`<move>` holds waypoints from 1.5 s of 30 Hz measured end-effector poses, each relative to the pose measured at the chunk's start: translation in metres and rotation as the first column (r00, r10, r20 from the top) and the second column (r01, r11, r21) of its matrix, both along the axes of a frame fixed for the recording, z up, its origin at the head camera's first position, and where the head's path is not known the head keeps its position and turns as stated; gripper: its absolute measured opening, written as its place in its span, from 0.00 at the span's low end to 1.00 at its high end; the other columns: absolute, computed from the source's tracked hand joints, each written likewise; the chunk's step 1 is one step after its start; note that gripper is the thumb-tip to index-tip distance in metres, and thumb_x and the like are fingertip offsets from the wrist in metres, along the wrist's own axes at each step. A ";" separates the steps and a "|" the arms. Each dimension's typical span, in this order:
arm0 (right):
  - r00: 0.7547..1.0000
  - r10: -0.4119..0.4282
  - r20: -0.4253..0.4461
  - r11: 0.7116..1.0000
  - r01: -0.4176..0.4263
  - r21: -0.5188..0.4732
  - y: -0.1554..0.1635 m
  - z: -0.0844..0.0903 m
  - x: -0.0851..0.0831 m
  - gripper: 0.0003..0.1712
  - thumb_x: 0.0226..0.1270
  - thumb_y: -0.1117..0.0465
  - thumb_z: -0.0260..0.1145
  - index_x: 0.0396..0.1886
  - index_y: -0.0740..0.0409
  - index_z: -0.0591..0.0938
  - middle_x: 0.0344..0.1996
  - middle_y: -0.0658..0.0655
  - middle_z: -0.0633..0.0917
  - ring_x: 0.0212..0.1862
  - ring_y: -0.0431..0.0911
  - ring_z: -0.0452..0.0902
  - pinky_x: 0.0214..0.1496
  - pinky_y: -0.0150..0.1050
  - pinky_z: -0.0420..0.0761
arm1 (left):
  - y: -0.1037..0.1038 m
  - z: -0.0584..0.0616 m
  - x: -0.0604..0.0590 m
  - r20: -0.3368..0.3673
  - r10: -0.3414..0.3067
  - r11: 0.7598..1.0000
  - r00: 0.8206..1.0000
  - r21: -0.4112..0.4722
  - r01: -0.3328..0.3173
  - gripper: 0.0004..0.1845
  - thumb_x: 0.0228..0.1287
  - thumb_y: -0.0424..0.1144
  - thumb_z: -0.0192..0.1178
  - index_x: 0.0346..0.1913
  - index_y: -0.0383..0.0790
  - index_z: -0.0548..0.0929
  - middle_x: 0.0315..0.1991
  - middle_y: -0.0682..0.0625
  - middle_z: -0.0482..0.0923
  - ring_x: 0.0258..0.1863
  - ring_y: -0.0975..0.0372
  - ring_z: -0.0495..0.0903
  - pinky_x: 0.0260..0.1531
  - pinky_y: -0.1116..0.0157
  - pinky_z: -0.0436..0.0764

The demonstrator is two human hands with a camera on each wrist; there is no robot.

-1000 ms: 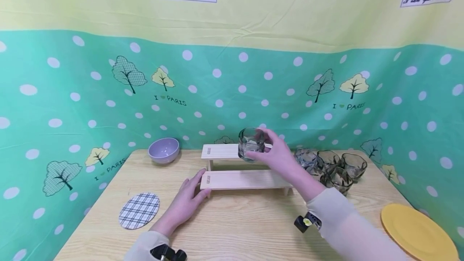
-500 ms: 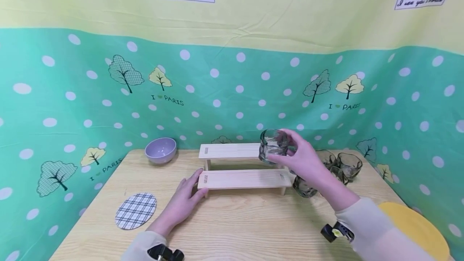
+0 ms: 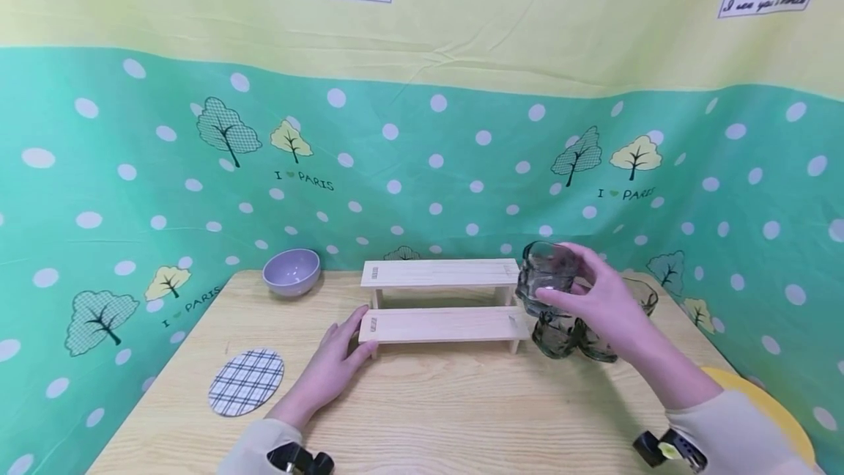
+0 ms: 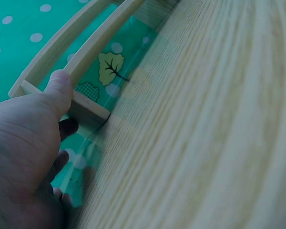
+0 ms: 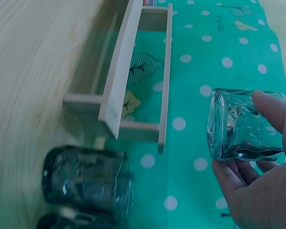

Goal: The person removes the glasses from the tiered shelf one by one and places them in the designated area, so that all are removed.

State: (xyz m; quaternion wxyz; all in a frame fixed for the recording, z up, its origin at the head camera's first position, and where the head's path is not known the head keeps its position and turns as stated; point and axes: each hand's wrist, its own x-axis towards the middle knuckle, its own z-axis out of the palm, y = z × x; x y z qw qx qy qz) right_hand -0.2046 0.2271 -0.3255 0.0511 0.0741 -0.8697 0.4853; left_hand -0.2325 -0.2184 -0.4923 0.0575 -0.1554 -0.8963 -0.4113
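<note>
A smoky clear drinking glass (image 3: 543, 273) is held up by my right hand (image 3: 606, 295), thumb and fingers round its sides. In the right wrist view the glass (image 5: 236, 126) is seen apart from the stand. Just below it are more such glasses (image 3: 555, 337) on the table, partly hidden by the hand and forearm. A two-tier pale wooden stand (image 3: 442, 325) is at the table's middle. My left hand (image 3: 332, 361) holds the left end of its lower tier, and the left wrist view shows the thumb (image 4: 60, 86) on the end of the wood.
A purple bowl (image 3: 292, 273) sits at the back left. A checked round mat (image 3: 246, 382) lies left of my left hand. A yellow plate (image 3: 765, 394) at the right is partly behind my right forearm. A patterned cloth (image 3: 435, 182) hangs behind the table (image 3: 448, 416).
My right hand has carried the glass rightward, from in front of the upper tier to beyond the stand's right end, over the other glasses. My left hand stays on the stand.
</note>
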 end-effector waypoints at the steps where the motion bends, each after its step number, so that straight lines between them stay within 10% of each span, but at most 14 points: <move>1: 1.000 -0.008 -0.001 1.000 0.008 0.008 0.004 0.000 0.001 0.60 0.67 0.42 0.84 0.89 0.50 0.61 0.75 0.61 0.77 0.77 0.59 0.71 0.82 0.59 0.68 | 0.000 0.000 0.000 0.001 0.001 1.000 1.000 0.001 -0.001 0.41 0.84 0.49 0.63 0.89 0.39 0.59 0.82 0.39 0.69 0.84 0.44 0.62 0.87 0.40 0.39; 13: 0.994 -0.113 -0.002 0.992 0.113 0.048 0.052 -0.006 0.014 0.60 0.71 0.43 0.81 0.91 0.53 0.57 0.76 0.65 0.74 0.79 0.63 0.65 0.80 0.69 0.66 | 0.000 -0.001 0.001 -0.008 0.000 1.000 1.000 -0.008 0.000 0.41 0.85 0.49 0.63 0.89 0.38 0.59 0.82 0.38 0.69 0.84 0.44 0.63 0.87 0.40 0.40; 24: 0.984 -0.174 0.040 0.985 0.173 0.026 0.090 -0.020 0.022 0.60 0.75 0.47 0.79 0.92 0.57 0.53 0.79 0.68 0.69 0.77 0.74 0.67 0.54 0.23 0.84 | -0.003 0.000 0.001 0.000 0.013 1.000 1.000 -0.013 -0.013 0.42 0.85 0.53 0.61 0.89 0.40 0.58 0.82 0.38 0.69 0.84 0.43 0.60 0.87 0.38 0.40; 35: 0.975 -0.224 0.004 0.973 0.223 0.062 0.129 -0.037 0.032 0.58 0.74 0.49 0.80 0.90 0.63 0.55 0.67 0.53 0.77 0.55 0.30 0.74 0.49 0.17 0.80 | -0.002 0.001 -0.002 -0.017 -0.005 1.000 1.000 -0.018 0.004 0.42 0.85 0.52 0.61 0.89 0.39 0.58 0.82 0.38 0.69 0.84 0.45 0.63 0.87 0.40 0.39; 45: 0.968 -0.247 0.048 0.963 0.239 0.124 0.154 -0.050 0.038 0.61 0.76 0.48 0.78 0.89 0.69 0.50 0.72 0.67 0.72 0.54 0.28 0.69 0.46 0.16 0.76 | 0.000 0.002 -0.002 -0.017 -0.011 1.000 1.000 -0.015 0.011 0.41 0.85 0.50 0.62 0.89 0.38 0.58 0.82 0.37 0.68 0.83 0.44 0.63 0.87 0.39 0.41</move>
